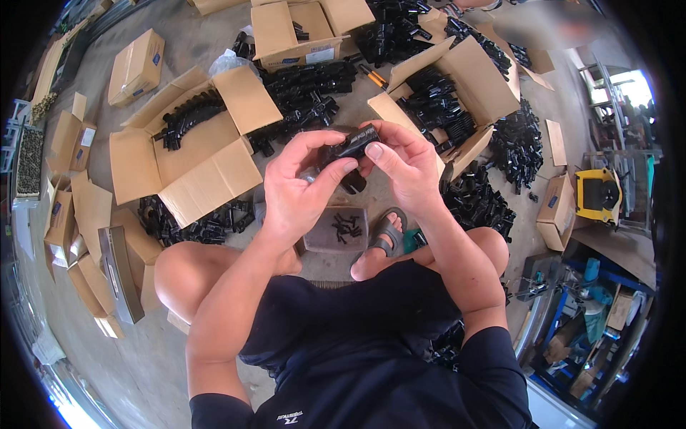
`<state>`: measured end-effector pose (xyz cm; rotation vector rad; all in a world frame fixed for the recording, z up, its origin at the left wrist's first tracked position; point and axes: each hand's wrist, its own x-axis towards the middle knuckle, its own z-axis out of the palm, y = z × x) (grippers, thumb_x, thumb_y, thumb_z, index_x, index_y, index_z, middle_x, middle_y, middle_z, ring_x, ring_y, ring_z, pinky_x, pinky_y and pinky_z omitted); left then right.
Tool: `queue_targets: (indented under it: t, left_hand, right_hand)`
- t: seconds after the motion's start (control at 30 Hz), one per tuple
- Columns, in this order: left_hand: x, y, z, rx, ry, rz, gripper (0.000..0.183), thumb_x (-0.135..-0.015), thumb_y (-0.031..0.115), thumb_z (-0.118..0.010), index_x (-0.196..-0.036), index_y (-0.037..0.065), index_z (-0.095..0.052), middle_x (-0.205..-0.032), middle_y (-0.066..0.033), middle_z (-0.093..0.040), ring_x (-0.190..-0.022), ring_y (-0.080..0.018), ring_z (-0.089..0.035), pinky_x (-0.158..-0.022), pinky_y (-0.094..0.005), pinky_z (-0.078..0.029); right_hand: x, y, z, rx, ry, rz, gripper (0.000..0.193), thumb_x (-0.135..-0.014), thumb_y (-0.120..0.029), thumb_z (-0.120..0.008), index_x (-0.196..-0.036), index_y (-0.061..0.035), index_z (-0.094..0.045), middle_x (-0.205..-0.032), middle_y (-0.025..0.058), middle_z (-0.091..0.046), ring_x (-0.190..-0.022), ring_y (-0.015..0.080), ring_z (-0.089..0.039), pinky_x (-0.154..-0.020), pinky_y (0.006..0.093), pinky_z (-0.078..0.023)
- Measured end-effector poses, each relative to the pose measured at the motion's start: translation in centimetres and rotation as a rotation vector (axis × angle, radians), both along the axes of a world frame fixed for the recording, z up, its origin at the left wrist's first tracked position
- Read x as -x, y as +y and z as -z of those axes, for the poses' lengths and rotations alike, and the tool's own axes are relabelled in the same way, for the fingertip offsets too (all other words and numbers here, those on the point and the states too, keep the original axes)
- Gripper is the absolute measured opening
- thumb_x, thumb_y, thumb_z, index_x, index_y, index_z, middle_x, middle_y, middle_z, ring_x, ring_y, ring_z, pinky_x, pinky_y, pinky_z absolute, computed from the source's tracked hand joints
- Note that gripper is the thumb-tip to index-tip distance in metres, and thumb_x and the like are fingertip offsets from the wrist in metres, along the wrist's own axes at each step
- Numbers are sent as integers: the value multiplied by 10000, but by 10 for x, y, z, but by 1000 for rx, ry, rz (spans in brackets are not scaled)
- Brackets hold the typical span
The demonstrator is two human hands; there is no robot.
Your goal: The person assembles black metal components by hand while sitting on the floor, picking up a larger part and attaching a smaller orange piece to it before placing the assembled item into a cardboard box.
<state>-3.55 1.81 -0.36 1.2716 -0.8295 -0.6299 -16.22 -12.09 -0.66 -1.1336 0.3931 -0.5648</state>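
Observation:
Between my two hands, in front of my chest, is a black T-shaped pipe fitting (359, 143). My left hand (294, 187) grips its left part with thumb and fingers. From the other side, my right hand (406, 166) pinches the right end, thumb on top. A branch of the fitting points down below my fingers; part of the piece is hidden by them. Beneath my hands, on the floor between my feet, stands a shallow translucent bin (315, 239) with several small dark screw-like pieces (347, 227) in it.
An open carton (207, 189) at left holds a curved row of black fittings (191, 118). Another open carton (488, 86) at right is filled with them. Heaps of black fittings (307, 89) lie around. A yellow-framed item (597, 194) and a cluttered blue shelf (550, 325) stand far right.

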Motion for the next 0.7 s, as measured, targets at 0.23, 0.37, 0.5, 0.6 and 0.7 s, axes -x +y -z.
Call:
queue_targets:
  t: [0.23, 0.37, 0.5, 0.6, 0.7]
  left_hand:
    - [-10, 2, 1, -31, 258, -53, 252, -903, -41, -720, -1143, -25, -647, -1045, -111, -730, -930, -157, -696, -853, -273, -561]
    - [-21, 8, 2, 37, 388, -158, 171, -933, -37, -679, -1098, -4, -651, -1062, -146, -730, -941, -227, -722, -847, -324, -584]
    - [-36, 11, -7, 186, 533, -187, 147, -956, 11, -668, -1101, 9, -647, -1067, -162, -725, -923, -257, -729, -805, -362, -603]
    - [-41, 15, -17, 193, 580, -245, 137, -960, 15, -663, -1095, 9, -642, -1045, -158, -721, -910, -266, -728, -807, -384, -611]
    - [-45, 21, -22, 155, 621, -334, 123, -963, 9, -655, -1084, 2, -633, -1019, -154, -713, -897, -276, -727, -794, -397, -623]
  right_hand:
    - [-14, -1, 4, 59, 48, -27, 365, -950, -132, -726, -1239, 72, -638, -942, 69, -713, -777, 90, -640, -667, 231, -525]
    - [-32, -13, 22, -6, 103, -103, 326, -1004, -228, -654, -1199, 33, -671, -962, 76, -728, -792, 116, -655, -669, 271, -534]
    - [-51, -19, 114, 658, 594, -161, 198, -924, -198, -692, -988, -22, -755, -865, 128, -744, -763, 199, -698, -708, 357, -552]
    - [-63, 9, 191, 831, 625, -268, 167, -862, -170, -623, -841, -56, -743, -858, 178, -728, -808, 365, -710, -739, 440, -570]
    - [-83, 40, 283, 1312, 545, -332, 165, -869, -169, -616, -872, -63, -742, -907, 163, -739, -833, 341, -728, -756, 448, -589]
